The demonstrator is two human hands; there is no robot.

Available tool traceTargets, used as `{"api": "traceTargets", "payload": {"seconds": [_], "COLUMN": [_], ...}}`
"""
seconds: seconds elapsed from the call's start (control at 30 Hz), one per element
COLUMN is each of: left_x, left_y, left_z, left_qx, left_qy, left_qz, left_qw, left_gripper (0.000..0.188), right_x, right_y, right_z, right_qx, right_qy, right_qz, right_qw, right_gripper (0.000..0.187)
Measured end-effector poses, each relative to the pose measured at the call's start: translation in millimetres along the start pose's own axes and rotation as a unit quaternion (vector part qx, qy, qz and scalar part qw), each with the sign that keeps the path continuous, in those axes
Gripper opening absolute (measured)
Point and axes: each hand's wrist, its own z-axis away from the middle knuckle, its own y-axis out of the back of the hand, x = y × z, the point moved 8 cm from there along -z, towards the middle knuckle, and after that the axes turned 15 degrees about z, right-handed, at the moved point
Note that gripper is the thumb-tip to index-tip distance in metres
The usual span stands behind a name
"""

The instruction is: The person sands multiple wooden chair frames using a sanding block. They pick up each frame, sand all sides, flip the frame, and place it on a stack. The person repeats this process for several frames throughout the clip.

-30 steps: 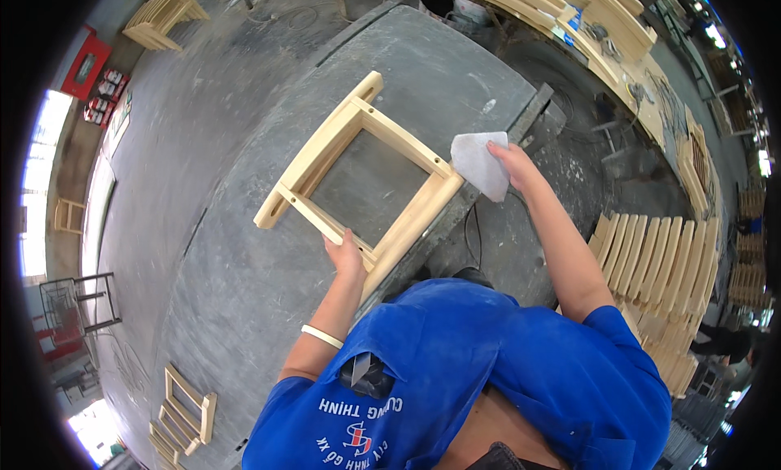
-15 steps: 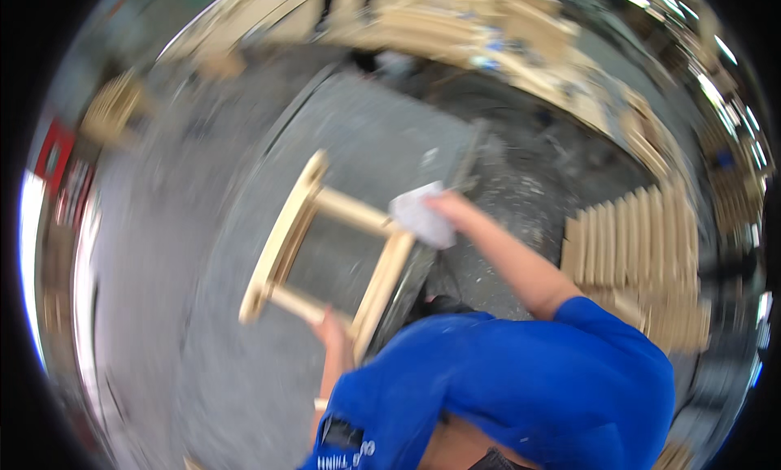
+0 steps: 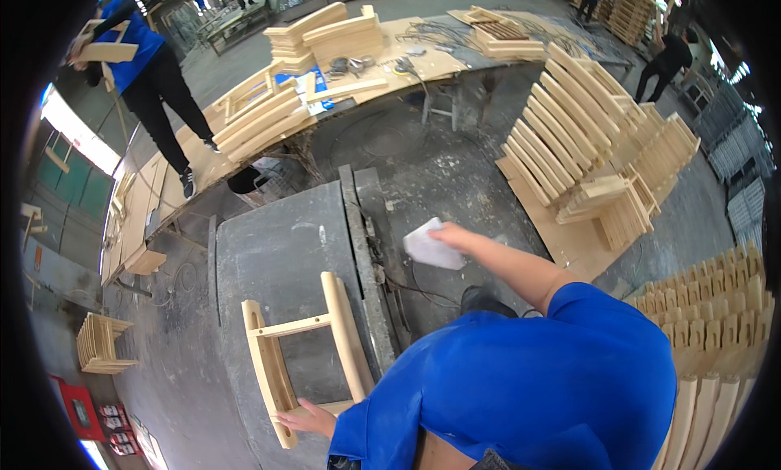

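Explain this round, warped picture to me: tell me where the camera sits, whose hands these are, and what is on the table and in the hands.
There is no machine here. A person wears a wide fisheye camera on the head, looking down, so straight edges bend and the picture is ringed in black. The blue shirt at the bottom is the wearer's own. The left hand rests on the near end of a pale wooden frame, which lies flat on a grey table. The right hand is stretched out past the table's edge and holds a white sheet, perhaps sandpaper or a cloth; I cannot tell which. Around stand stacks of wooden parts, and another person in blue carries a board.
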Motion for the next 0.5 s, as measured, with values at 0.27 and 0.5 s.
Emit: {"api": "traceTargets", "payload": {"seconds": [0.27, 0.5], "left_x": [241, 581], "left_y": [-138, -211], "left_z": [-35, 75], "left_qx": [-0.19, -0.532], "left_qy": [0.002, -0.142], "left_qz": [0.393, 0.558], "left_qw": [0.899, 0.62], "left_gripper": [0.016, 0.016], "right_x": [265, 406], "right_y": [192, 294], "right_z": [72, 92], "right_qx": [0.049, 0.04], "right_qy": [-0.141, -0.245], "right_qz": [0.381, 0.421], "right_qw": [0.912, 0.873], "right_gripper": [0.053, 0.057]}}
